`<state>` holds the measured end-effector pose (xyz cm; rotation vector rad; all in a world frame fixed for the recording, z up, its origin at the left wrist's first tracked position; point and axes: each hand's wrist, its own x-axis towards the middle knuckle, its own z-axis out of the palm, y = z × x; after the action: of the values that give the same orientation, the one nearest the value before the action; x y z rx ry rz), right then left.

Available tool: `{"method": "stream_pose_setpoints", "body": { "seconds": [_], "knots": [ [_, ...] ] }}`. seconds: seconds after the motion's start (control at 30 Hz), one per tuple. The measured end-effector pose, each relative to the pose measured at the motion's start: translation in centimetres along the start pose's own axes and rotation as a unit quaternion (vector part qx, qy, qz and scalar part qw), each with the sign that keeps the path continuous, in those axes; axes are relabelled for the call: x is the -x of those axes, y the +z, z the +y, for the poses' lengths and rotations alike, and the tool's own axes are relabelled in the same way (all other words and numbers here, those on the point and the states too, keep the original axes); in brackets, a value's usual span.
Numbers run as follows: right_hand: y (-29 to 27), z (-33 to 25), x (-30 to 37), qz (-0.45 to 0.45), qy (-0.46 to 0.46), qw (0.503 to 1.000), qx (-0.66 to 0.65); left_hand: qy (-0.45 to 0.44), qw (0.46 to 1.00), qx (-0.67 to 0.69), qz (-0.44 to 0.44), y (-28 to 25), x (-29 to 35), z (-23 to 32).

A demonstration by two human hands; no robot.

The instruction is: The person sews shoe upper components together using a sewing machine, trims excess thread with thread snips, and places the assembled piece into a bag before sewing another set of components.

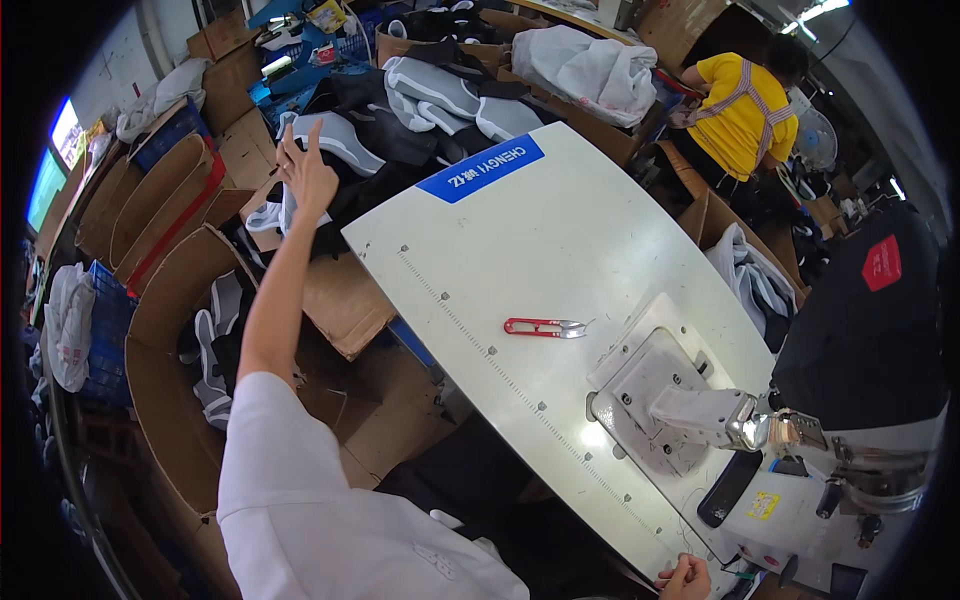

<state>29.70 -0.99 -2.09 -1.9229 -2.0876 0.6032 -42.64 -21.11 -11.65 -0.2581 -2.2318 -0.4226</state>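
My left arm is stretched out to the far left. My left hand [308, 178] is open, its fingers apart, just over a heap of black pieces with grey-and-white padded parts [340, 140]. At the near right edge of the white sewing machine table [480, 260], my right hand [685, 578] has its fingers curled together. Whatever they may pinch is too small to make out. Red-handled thread snips [545, 327] lie on the middle of the table. To their right stands the sewing machine [850, 350], its metal plate [655, 390] set into the tabletop.
Cardboard boxes [165, 370] with more grey and black pieces stand on the left. A white sack [585, 75] lies on boxes at the back. Another person in a yellow shirt [745, 100] works at the far right. An open box [750, 265] sits beyond the table's right edge.
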Motion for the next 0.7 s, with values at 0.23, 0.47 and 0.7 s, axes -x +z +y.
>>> {"method": "stream_pose_setpoints", "body": {
  "seconds": [0.23, 0.47, 0.7],
  "knots": [
    [2.0, 0.8, -1.7, -0.080, -0.060, 0.995, -0.004, 0.142, 0.968, -0.119, -0.169, 3.5, -2.9, -2.2],
    [1.8, -1.7, -1.9, -0.095, -0.111, 0.989, -0.010, 0.075, 0.987, 0.125, 0.072, 2.2, -9.6, 0.2],
    [5.6, -8.6, -3.3, -0.237, -0.169, 0.925, -0.243, 0.250, 0.836, 0.362, 0.330, -14.0, -12.5, 8.9]
  ]
}}
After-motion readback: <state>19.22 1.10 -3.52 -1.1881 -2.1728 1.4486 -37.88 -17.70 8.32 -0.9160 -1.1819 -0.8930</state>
